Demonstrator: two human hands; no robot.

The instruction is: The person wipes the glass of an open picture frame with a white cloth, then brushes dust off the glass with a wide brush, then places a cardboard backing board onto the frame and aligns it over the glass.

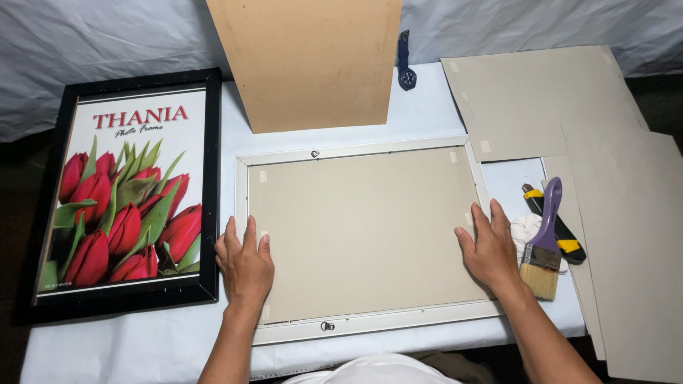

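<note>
Both hands lie flat and open, gripping nothing: left hand [245,262] and right hand [489,249] press the grey backing board [366,231] down into the face-down white frame [370,323] mid-tabletop, seating it evenly.

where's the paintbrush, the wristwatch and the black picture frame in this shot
paintbrush [543,242]: head view, on its purple handle near the ferrule.
wristwatch [407,78]: head view, on its dark round face.
black picture frame [211,178]: head view, on its right-hand black edge.
</note>
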